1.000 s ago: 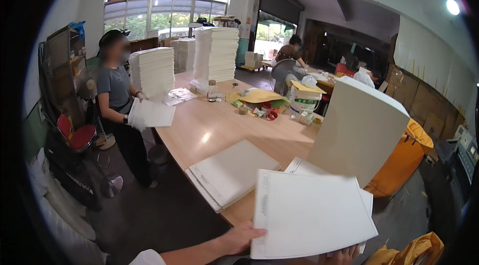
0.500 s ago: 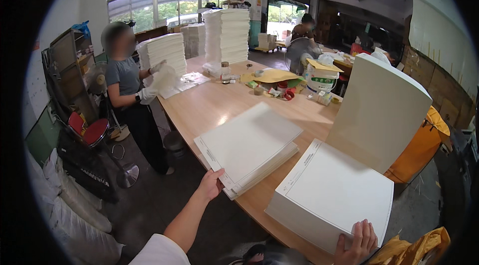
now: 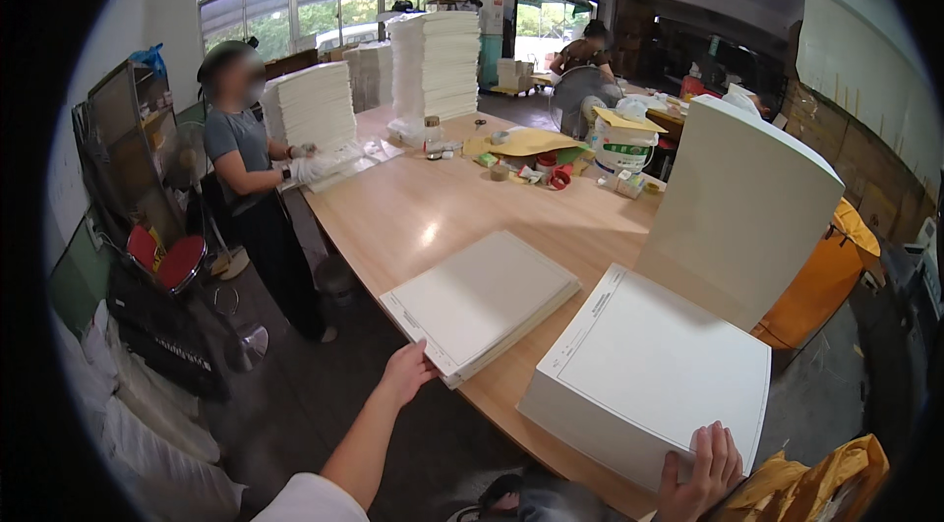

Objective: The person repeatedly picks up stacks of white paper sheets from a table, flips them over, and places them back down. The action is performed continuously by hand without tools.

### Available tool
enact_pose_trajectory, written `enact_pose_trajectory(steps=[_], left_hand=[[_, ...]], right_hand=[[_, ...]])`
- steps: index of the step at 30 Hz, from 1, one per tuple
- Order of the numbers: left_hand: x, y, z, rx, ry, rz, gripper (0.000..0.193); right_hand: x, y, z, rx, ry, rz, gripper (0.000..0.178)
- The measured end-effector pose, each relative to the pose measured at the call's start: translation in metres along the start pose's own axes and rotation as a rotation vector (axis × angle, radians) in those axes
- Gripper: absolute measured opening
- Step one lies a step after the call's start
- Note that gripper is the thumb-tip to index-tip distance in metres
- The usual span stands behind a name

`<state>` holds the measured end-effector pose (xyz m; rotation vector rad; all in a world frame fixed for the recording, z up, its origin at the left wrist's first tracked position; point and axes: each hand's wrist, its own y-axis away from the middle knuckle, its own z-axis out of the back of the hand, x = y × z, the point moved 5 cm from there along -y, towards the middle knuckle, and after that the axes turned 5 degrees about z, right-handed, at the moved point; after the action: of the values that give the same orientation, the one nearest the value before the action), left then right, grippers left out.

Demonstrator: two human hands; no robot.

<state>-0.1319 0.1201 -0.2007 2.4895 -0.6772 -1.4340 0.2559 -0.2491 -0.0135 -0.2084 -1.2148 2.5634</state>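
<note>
A pale wooden worktop (image 3: 511, 207) carries stacks of white paper. The left hand (image 3: 405, 373) touches the near-left edge of a low stack of sheets (image 3: 482, 296); whether its fingers grip the top sheet cannot be told. The right hand (image 3: 705, 468), fingers loosely open and thumb apart, rests on the near edge of a thicker paper stack (image 3: 664, 375), toward its right corner. The thicker stack sits just right of the low one. A curved, taller white pile (image 3: 747, 212) rises behind it. At the worktop's left side stands a gloved person (image 3: 239, 144).
</note>
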Motion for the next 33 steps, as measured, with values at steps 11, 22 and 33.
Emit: enact_pose_trajectory(steps=[11,22,33], left_hand=[[-0.042,0.151,-0.335,0.607,-0.708,-0.757,0.027],[0.057,0.137,-0.425,1.1,-1.019,-0.856,0.006],[0.044,0.141,-0.421,1.109,-0.963,-0.952,0.012]], right_hand=[[-0.001,-0.003,0.005,0.055,-0.014,0.021,0.044],[-0.048,0.025,0.028,0.001,-0.158,-0.122,0.031],[-0.119,-0.027,0.055,0.251,-0.591,-0.727,0.039]])
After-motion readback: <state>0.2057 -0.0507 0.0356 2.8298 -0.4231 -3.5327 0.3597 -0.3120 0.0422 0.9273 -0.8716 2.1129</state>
